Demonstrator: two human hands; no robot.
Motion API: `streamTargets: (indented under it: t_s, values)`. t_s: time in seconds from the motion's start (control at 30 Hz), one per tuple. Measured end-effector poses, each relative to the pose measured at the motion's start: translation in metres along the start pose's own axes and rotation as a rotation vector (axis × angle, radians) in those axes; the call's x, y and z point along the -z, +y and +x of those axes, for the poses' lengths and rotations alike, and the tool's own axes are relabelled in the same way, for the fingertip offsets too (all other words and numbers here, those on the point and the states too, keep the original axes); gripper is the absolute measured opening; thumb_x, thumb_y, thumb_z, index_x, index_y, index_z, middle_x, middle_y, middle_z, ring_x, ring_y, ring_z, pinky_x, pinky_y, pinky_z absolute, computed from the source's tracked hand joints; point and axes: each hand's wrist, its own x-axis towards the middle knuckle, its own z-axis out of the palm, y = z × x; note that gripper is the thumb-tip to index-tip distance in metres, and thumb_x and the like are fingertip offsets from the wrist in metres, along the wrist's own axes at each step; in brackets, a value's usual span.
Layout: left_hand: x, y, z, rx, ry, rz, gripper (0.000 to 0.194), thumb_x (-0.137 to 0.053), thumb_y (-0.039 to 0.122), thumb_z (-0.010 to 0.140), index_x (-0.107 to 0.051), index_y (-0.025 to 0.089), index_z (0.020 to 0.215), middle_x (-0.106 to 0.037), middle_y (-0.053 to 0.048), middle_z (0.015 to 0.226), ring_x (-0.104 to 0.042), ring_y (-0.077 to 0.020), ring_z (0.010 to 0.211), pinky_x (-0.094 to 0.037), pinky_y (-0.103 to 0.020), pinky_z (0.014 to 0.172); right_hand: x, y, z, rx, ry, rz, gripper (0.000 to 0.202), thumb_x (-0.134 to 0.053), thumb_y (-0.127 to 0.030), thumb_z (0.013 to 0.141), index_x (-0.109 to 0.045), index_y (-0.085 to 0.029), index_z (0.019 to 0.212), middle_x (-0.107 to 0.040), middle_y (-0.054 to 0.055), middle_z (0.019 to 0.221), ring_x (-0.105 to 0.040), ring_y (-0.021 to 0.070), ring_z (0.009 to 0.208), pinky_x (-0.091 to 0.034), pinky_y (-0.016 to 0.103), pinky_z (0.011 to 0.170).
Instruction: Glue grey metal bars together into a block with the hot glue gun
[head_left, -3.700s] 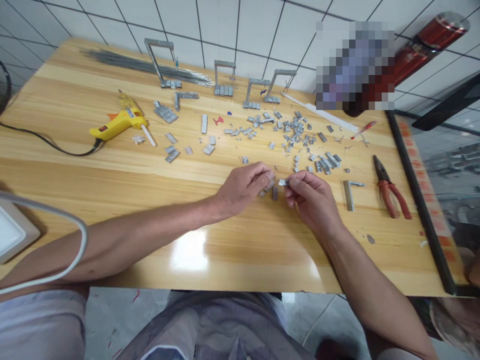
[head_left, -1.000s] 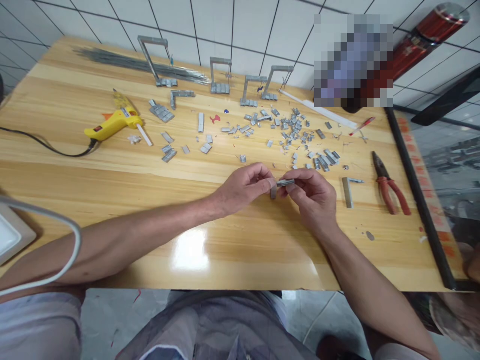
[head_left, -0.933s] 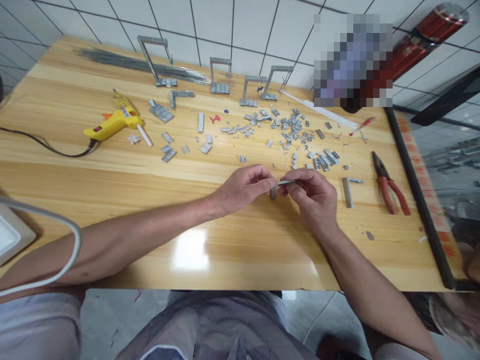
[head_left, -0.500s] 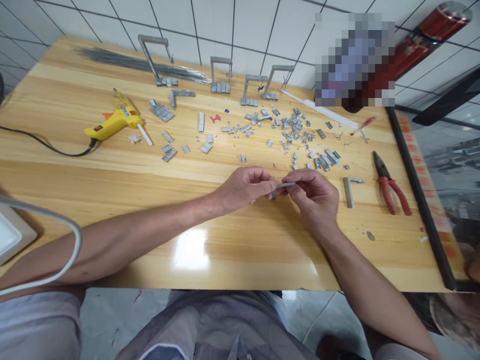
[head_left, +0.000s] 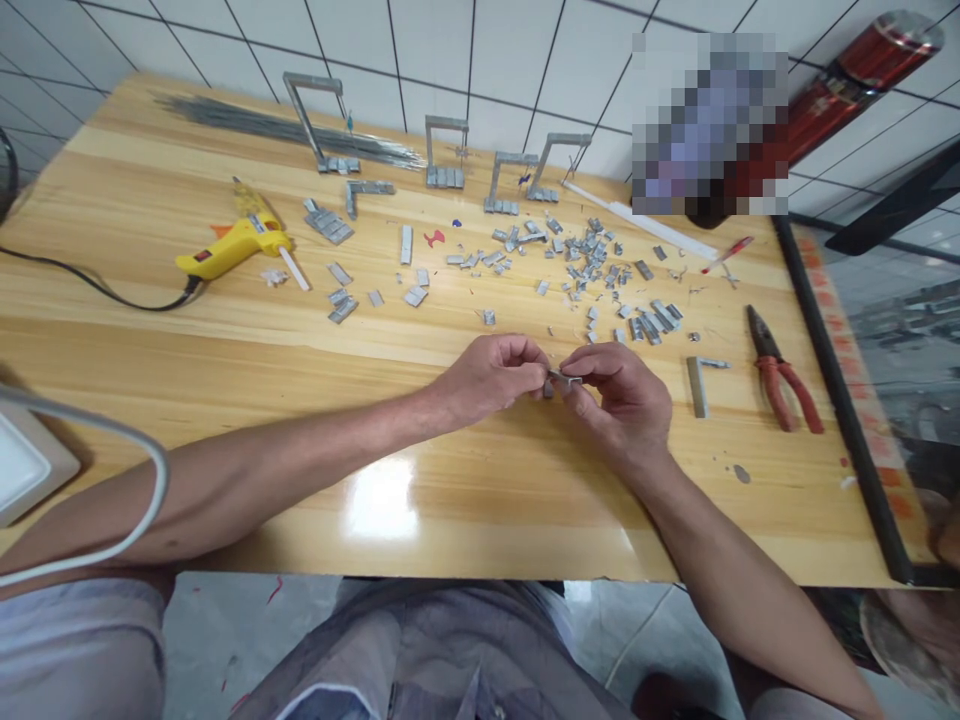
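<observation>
The left hand (head_left: 499, 377) and right hand (head_left: 626, 405) meet above the near part of the table (head_left: 465, 480), fingertips clamped on a small grey metal strip (head_left: 566, 379), its long axis running roughly left to right. Beyond lie scattered grey pieces (head_left: 592, 260); farther back, four angular metal frames (head_left: 446, 178) stand upright near the tiled wall (head_left: 502, 60).

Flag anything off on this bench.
Grey blotch on the tabletop, just front of the pliers: stain or worn finish, can't tell. Also a red scrap on the floor, probably dropped.
</observation>
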Motion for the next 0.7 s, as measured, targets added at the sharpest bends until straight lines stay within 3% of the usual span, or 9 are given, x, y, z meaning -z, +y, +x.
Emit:
streamTargets:
  t_s: [0.13,0.27,0.43,0.7]
  values:
    - [0.0035,-0.0045,0.0023,0.019,-0.043,-0.092,0.012,-0.058,0.007,0.079,-0.065,0.014,0.073,-0.066,0.002,0.061,-0.043,-0.0023,0.040,-0.032,-0.017,0.042,0.0002,0.0032,0.0020,0.072,-0.001,-0.021,0.013,-0.076,-0.018,0.092,-0.076,-0.028,0.101,-0.077,0.004,0.097,-0.073,0.0181,0.089,-0.061,0.034,0.078]
    - [0.0059,-0.0053,0.0035,0.044,-0.110,-0.167,0.008,-0.063,0.013,0.080,-0.066,0.014,0.072,-0.067,0.002,0.063,-0.042,-0.0021,0.039,-0.031,-0.018,0.041,-0.0013,0.0031,0.0029,-0.063,0.040,0.121,0.008,-0.081,-0.025,0.090,-0.076,-0.027,0.097,-0.075,0.004,0.095,-0.073,0.0169,0.084,-0.062,0.031,0.071]
    - [0.0056,-0.0005,0.0025,0.062,-0.120,-0.200,0.011,-0.067,0.021,0.083,-0.069,0.014,0.075,-0.070,0.001,0.068,-0.042,-0.0020,0.039,-0.030,-0.018,0.041,-0.0039,0.0027,0.0054,-0.253,0.100,0.332,0.020,-0.089,-0.035,0.083,-0.074,-0.025,0.092,-0.074,0.001,0.093,-0.073,0.0143,0.072,-0.064,0.029,0.066]
    - [0.0062,-0.0031,0.0039,0.056,-0.103,-0.189,0.010,-0.069,0.020,0.080,-0.067,0.014,0.073,-0.069,0.001,0.065,-0.042,-0.0021,0.039,-0.030,-0.018,0.041,-0.0039,-0.0006,0.0064,-0.273,0.082,0.349,0.020,-0.090,-0.033,0.082,-0.074,-0.025,0.091,-0.075,0.001,0.091,-0.073,0.0139,0.073,-0.064,0.028,0.067]
